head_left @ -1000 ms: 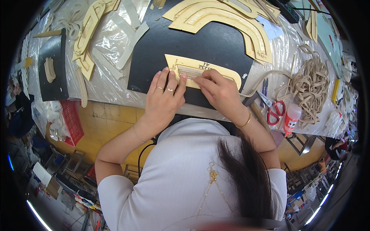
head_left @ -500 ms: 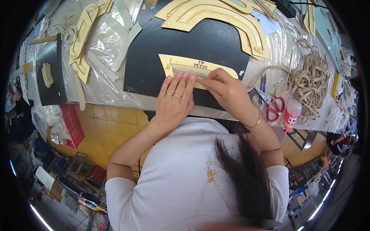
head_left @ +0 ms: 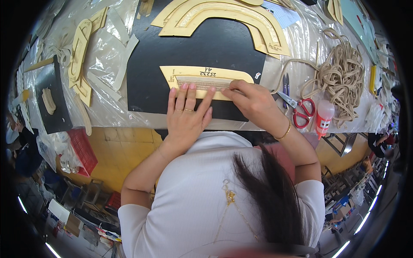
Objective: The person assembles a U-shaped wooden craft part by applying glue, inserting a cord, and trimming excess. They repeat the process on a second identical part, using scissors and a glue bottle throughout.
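Observation:
A pale yellow card template [head_left: 232, 74] with a long slot lies on a black board [head_left: 148, 81]. Rows of beige braided cord [head_left: 202, 84] fill part of the slot. My left hand [head_left: 185, 118] rests with fingers spread, its fingertips pressing along the cord and the template's near edge. At the slot's right end my right hand [head_left: 256, 105] is closed in a pinch, thumb and forefinger down at the cord. A length of the cord runs from the tangled pile [head_left: 340, 81] to beneath this hand. What sits exactly between the right fingertips is hidden.
Red-handled scissors [head_left: 303, 112], dark tweezers [head_left: 286, 88] and a clear bottle with a red label [head_left: 325, 116] lie right of my hand. Curved yellow templates [head_left: 223, 15] are stacked at the back. More templates [head_left: 77, 56] and grey strips [head_left: 127, 60] lie left.
My left fingers have spread apart, and the forefinger has moved toward the right hand. The right hand stays pinched at the slot's right end. The whole view has shifted slightly.

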The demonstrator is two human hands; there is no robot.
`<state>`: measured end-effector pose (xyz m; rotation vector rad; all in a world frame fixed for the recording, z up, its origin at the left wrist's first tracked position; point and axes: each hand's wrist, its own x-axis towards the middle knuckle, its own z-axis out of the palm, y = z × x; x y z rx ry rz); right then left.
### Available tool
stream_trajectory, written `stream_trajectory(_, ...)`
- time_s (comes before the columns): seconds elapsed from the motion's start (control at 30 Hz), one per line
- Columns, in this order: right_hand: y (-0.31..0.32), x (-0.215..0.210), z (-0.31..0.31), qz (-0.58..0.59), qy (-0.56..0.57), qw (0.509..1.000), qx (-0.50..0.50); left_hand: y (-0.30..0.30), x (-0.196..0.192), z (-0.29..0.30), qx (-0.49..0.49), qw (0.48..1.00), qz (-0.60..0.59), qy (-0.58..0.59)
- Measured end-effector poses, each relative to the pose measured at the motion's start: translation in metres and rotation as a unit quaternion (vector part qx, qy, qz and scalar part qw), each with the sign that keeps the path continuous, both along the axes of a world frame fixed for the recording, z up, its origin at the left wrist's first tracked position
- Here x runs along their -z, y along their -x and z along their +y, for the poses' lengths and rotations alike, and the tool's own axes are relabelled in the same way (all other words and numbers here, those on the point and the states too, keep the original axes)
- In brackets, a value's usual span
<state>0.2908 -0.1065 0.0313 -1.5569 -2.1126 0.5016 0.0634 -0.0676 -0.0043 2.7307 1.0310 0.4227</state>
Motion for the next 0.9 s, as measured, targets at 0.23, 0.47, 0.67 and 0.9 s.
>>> stream_trajectory(0.23, 0.001, -0.006, -0.004, -0.059, 0.014, 0.998, 0.002, -0.025, -0.003, -0.009, 0.016, 0.999, -0.027, 0.045)
stream_trajectory(0.47, -0.009, -0.007, -0.021, 0.045, 0.0, 0.994, 0.103, -0.024, 0.004, -0.007, 0.055, 0.998, -0.011, 0.023)
stream_trajectory(0.67, -0.016, 0.0, -0.027, 0.025, -0.04, 0.993, 0.107, -0.025, 0.007, -0.008, 0.049, 0.999, -0.021, -0.001)
stream_trajectory(0.9, -0.018, 0.003, -0.023, 0.015, -0.024, 0.995, 0.097, -0.029, 0.008, -0.011, 0.051, 0.999, -0.005, -0.016)
